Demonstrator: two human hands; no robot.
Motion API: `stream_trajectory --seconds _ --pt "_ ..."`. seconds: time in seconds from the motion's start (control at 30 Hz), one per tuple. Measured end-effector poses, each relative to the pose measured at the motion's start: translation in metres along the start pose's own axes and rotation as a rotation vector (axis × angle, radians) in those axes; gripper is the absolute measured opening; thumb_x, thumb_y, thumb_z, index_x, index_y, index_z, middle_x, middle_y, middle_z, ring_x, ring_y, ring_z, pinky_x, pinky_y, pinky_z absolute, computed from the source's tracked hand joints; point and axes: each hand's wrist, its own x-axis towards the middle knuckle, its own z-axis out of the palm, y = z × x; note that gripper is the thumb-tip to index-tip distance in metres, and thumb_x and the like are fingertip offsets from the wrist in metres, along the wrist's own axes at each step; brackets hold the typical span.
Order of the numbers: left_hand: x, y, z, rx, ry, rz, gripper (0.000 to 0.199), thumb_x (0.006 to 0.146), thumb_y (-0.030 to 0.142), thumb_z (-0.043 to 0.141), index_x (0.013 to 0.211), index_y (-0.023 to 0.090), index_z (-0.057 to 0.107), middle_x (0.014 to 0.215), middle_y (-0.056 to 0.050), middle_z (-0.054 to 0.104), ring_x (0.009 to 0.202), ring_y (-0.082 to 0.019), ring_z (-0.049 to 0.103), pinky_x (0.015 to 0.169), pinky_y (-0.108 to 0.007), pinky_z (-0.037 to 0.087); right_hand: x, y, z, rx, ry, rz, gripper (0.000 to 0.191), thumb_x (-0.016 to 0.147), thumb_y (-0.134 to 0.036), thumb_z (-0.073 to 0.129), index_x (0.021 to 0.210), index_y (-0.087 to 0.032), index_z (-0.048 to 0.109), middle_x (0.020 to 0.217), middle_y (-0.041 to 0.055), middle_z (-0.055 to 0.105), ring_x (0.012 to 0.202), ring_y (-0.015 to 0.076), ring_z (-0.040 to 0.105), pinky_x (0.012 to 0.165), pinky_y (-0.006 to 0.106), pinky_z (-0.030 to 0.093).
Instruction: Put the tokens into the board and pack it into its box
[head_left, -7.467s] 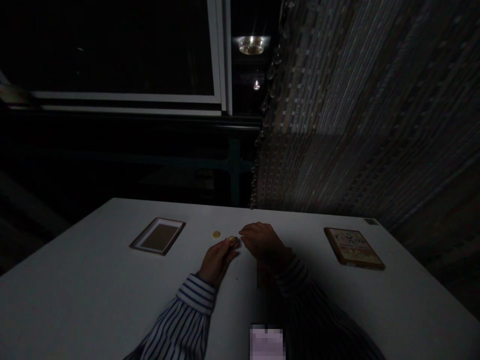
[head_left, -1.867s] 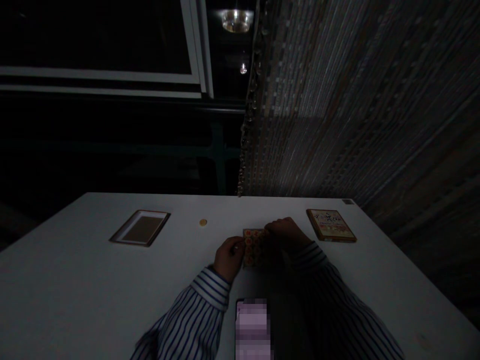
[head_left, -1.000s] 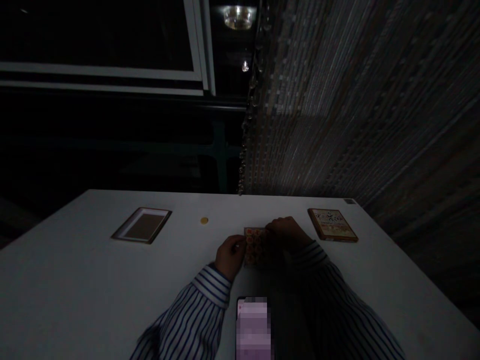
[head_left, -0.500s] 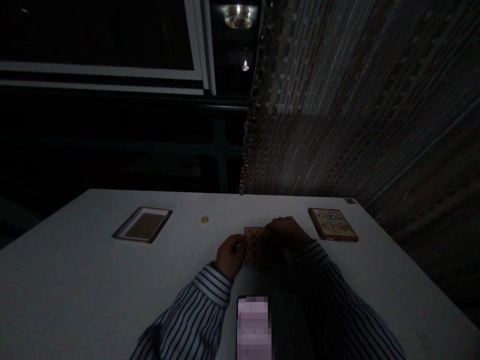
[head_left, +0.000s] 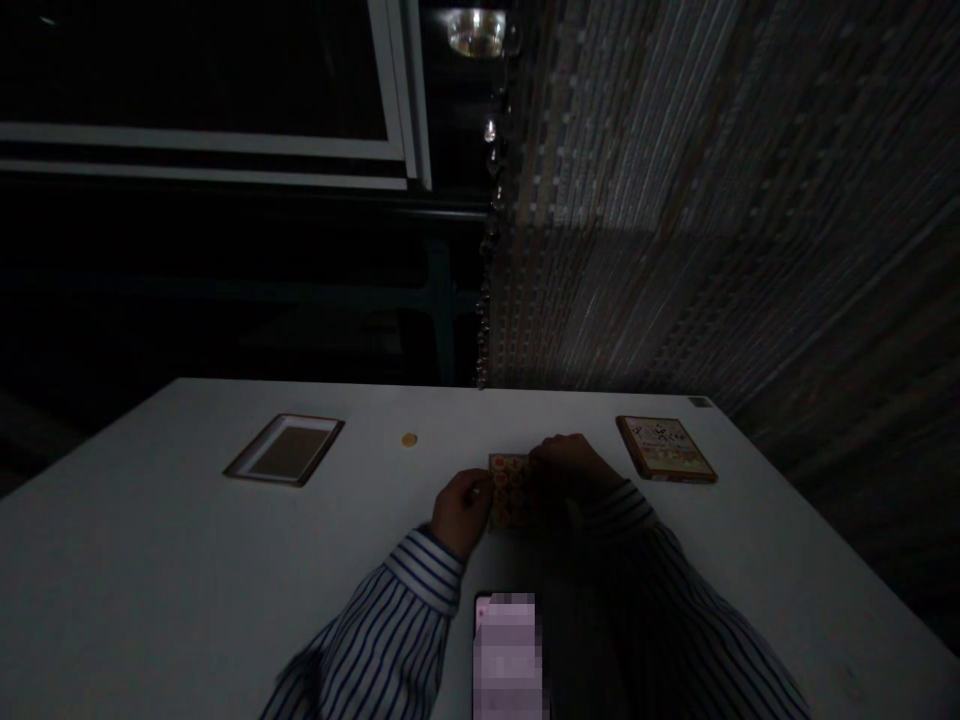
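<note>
On the white table (head_left: pixel 360 550), a small flat tray of Chinese chess pieces (head_left: pixel 510 492) lies between my hands. Its round pieces stand in rows and carry red markings. At the tray's left edge, my left hand (head_left: pixel 462 510) is closed, thumb and forefinger pinching the rim. My right hand (head_left: pixel 570 465) reaches over the upper right of the tray with its fingers bent down onto it. Deep shadow hides its fingertips and the tray's right part. A single round piece (head_left: pixel 409 440) lies apart, up and to the left.
To the left lies an open shallow box half (head_left: pixel 289 447); at the right, a box lid with printed writing (head_left: pixel 667 448). A phone (head_left: pixel 508 655) with a blurred screen rests at the near edge. A string bead curtain (head_left: pixel 637 200) hangs beyond the table's far right.
The bead curtain has swung slightly to the left, and the light is a little dimmer. My hands and the tray stay practically in place.
</note>
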Motion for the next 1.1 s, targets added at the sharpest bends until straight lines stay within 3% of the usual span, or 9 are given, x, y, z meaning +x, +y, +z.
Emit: stream_trajectory --seconds 0.23,0.5,0.73,1.1 --pt "0.0 -0.002 0.0 -0.01 -0.002 -0.005 0.017 0.075 0.023 0.05 0.084 0.018 0.063 0.087 -0.005 0.065 0.081 -0.015 0.06 0.075 -0.03 0.049 -0.001 0.002 0.001 0.019 0.011 -0.014 0.028 0.085 -0.029 0.037 0.098 -0.021 0.06 0.094 0.0103 0.064 0.09 0.0218 0.058 0.072 0.032 0.038" --pt "-0.001 -0.001 0.0 -0.024 0.005 0.001 0.017 0.074 0.023 0.05 0.083 0.018 0.063 0.086 -0.005 0.065 0.08 -0.015 0.06 0.074 -0.031 0.049 0.001 0.002 0.0 0.051 -0.007 -0.011 0.027 0.084 -0.029 0.038 0.088 -0.019 0.062 0.09 0.0098 0.064 0.087 0.0227 0.058 0.07 0.033 0.037" --pt "0.0 -0.002 0.0 -0.046 -0.001 0.003 0.017 0.073 0.023 0.05 0.083 0.017 0.064 0.086 -0.006 0.065 0.08 -0.016 0.06 0.074 -0.03 0.049 0.002 0.006 0.005 0.044 -0.003 -0.026 0.026 0.083 -0.031 0.04 0.096 -0.021 0.06 0.094 0.0088 0.063 0.089 0.0226 0.057 0.072 0.033 0.036" --pt "0.0 -0.002 0.0 -0.023 0.0 -0.011 0.018 0.074 0.024 0.05 0.084 0.017 0.063 0.086 -0.005 0.065 0.081 -0.015 0.06 0.075 -0.03 0.049 -0.005 0.007 -0.009 0.045 0.158 0.026 0.028 0.086 -0.027 0.036 0.1 -0.02 0.059 0.091 0.0091 0.064 0.087 0.0193 0.056 0.073 0.03 0.033"
